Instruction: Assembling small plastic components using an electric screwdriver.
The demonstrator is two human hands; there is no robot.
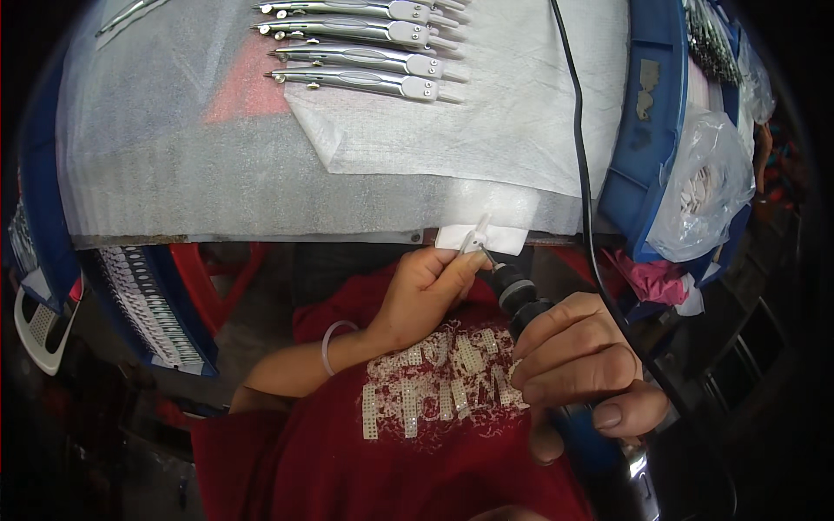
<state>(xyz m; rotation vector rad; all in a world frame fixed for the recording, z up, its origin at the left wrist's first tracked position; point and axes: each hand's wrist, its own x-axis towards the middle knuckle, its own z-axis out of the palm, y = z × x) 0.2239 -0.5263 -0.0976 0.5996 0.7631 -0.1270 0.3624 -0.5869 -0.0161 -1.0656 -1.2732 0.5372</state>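
Observation:
At the table's near edge my left hand (426,291) pinches a drawing compass by its pale head (474,242); the rest of it is hidden by the fingers. My right hand (586,365) wraps round a dark electric screwdriver (519,300). The thin bit reaches up to the compass head beside my left fingertips; whether it sits in a screw is too small to tell. Behind the compass head, a white pad (506,240) hangs over the edge. Farther back, several silver compasses (352,82) lie side by side, heads to the right.
Grey foam sheet (191,191) and white cloth (512,130) cover the table. A black cable (579,113) runs down across its right side. Blue bins (638,156) and a clear plastic bag (708,187) stand right. At lower left is a tray of metal parts (143,304) beside a red stool (213,291).

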